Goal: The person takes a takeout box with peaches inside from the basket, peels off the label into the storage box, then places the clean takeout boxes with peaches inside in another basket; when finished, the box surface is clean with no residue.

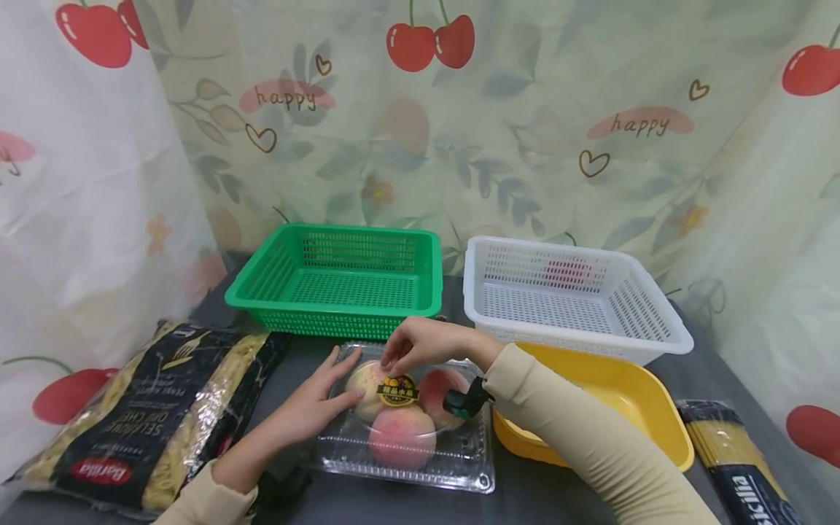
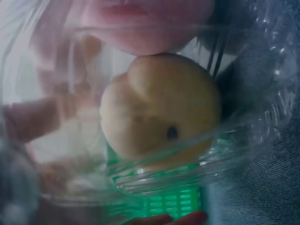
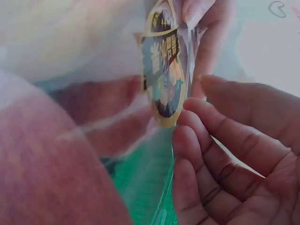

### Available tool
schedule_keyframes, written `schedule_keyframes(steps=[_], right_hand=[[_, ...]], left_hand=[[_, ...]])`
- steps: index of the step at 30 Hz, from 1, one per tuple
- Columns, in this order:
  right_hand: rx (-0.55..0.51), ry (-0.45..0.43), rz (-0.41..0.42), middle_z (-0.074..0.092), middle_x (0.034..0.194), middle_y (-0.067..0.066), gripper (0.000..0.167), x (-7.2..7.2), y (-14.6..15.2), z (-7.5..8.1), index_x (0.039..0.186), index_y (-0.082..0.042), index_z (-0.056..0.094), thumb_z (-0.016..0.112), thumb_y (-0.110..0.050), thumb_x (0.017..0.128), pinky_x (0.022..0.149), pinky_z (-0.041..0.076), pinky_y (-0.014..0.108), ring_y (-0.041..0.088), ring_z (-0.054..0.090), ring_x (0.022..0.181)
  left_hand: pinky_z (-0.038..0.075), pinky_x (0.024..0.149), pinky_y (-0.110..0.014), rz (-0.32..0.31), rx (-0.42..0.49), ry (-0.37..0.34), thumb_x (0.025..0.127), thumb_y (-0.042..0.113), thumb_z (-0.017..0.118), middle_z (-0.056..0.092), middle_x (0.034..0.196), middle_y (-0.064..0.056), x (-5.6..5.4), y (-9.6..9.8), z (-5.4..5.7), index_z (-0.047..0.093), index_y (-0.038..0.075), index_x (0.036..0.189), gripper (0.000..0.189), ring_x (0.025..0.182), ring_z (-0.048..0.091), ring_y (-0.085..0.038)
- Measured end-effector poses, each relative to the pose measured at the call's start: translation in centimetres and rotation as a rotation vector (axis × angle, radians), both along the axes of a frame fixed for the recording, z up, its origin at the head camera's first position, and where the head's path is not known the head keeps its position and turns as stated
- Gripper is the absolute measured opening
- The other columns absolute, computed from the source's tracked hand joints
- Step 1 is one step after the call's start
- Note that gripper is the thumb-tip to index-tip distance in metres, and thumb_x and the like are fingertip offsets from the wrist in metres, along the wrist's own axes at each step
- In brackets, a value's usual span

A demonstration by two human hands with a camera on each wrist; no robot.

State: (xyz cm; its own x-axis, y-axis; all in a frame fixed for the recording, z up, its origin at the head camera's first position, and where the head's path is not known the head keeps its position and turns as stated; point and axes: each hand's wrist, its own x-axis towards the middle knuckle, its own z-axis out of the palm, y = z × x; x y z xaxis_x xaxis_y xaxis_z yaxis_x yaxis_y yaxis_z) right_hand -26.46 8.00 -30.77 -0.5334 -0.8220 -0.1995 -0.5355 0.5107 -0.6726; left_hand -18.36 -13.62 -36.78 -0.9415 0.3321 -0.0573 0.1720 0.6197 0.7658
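In the head view a clear plastic clamshell box (image 1: 459,463) lies on the table with three peaches (image 1: 402,437) inside. An oval black-and-gold fruit sticker (image 1: 397,391) is on its lid. My left hand (image 1: 321,397) rests on the box's left side, fingers spread and thumb on the lid. Above the lid, my right hand (image 1: 420,346) touches the sticker's edge with bent fingertips. The right wrist view shows the fingers (image 3: 187,140) against the lid beside the sticker; no clear pinch shows. Through the plastic, the left wrist view shows a pale peach (image 2: 161,108) with a dark spot.
Behind the box stand a green basket (image 1: 354,324) and a white basket (image 1: 577,332). A yellow tub (image 1: 656,408) is at the right, partly behind my right arm. A black pasta bag (image 1: 151,415) lies left, a spaghetti pack (image 1: 735,452) far right.
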Motion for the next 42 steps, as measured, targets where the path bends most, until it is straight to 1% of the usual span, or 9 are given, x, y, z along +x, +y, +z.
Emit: schedule_keyframes(steps=[5,9,11,16,18,25,37,42], right_hand=[[-0.007,-0.009,0.013,0.071,0.096,0.009,0.016,-0.05,-0.07,-0.15,0.100,-0.001,0.070,0.065,-0.006,0.086,0.073,0.053,0.019,0.003,0.063,0.079],[-0.007,-0.006,0.010,0.071,0.091,0.009,0.012,-0.20,-0.03,-0.33,0.096,-0.001,0.070,0.064,-0.003,0.086,0.071,0.052,0.018,0.003,0.062,0.077],[-0.009,-0.002,0.005,0.071,0.089,0.008,0.011,-0.27,0.00,-0.46,0.094,-0.001,0.070,0.063,-0.002,0.086,0.070,0.052,0.018,0.003,0.061,0.075],[-0.013,-0.004,0.000,0.070,0.086,0.008,0.008,-0.31,0.02,-0.70,0.090,-0.001,0.070,0.064,-0.001,0.085,0.069,0.051,0.018,0.002,0.060,0.073],[-0.013,-0.004,-0.001,0.070,0.086,0.008,0.007,-0.27,0.01,-0.70,0.089,-0.001,0.070,0.064,-0.001,0.085,0.069,0.051,0.018,0.002,0.060,0.072],[-0.021,0.003,-0.002,0.070,0.085,0.010,0.007,-0.12,-0.07,-0.70,0.088,0.000,0.070,0.064,-0.001,0.085,0.068,0.051,0.018,0.002,0.060,0.072],[0.002,0.059,0.011,0.070,0.083,0.008,0.004,-0.15,-0.44,-0.83,0.085,0.000,0.069,0.065,-0.002,0.084,0.066,0.050,0.016,0.001,0.060,0.069],[0.006,0.058,0.011,0.070,0.082,0.008,0.004,-0.24,-0.46,-0.99,0.085,0.000,0.069,0.066,-0.002,0.084,0.066,0.050,0.016,0.001,0.059,0.069]], left_hand=[[0.019,0.103,-0.069,0.033,0.058,-0.010,0.094,0.038,0.053,0.000,0.156,-0.021,0.15,0.05,-0.54,0.023,0.019,0.149,0.067,0.139,0.009,-0.047],[0.019,0.104,-0.068,0.035,0.080,-0.016,0.093,0.038,0.053,0.000,0.156,-0.019,0.13,0.06,-0.77,0.023,0.020,0.150,0.066,0.140,0.010,-0.046],[0.021,0.104,-0.068,0.036,0.083,-0.019,0.093,0.039,0.053,0.000,0.156,-0.019,0.06,0.07,-0.85,0.023,0.021,0.149,0.066,0.139,0.014,-0.046],[0.026,0.103,-0.065,0.036,0.094,-0.024,0.093,0.038,0.053,0.000,0.156,-0.021,-0.03,0.06,-1.04,0.023,0.020,0.150,0.066,0.133,0.030,-0.047],[0.027,0.103,-0.064,0.036,0.100,-0.021,0.094,0.037,0.054,0.000,0.156,-0.021,-0.01,0.04,-1.09,0.023,0.020,0.149,0.066,0.132,0.033,-0.047],[0.026,0.104,-0.064,0.040,0.107,-0.011,0.093,0.037,0.054,0.001,0.156,-0.020,0.09,0.08,-0.97,0.024,0.020,0.149,0.066,0.132,0.032,-0.046],[0.024,0.105,-0.064,0.036,0.111,-0.001,0.093,0.037,0.054,0.001,0.156,-0.020,0.08,0.05,-1.07,0.024,0.020,0.149,0.065,0.133,0.030,-0.047],[0.024,0.105,-0.064,0.033,0.118,0.004,0.093,0.036,0.054,0.002,0.156,-0.020,0.10,0.05,-1.11,0.025,0.020,0.149,0.065,0.133,0.030,-0.047]])
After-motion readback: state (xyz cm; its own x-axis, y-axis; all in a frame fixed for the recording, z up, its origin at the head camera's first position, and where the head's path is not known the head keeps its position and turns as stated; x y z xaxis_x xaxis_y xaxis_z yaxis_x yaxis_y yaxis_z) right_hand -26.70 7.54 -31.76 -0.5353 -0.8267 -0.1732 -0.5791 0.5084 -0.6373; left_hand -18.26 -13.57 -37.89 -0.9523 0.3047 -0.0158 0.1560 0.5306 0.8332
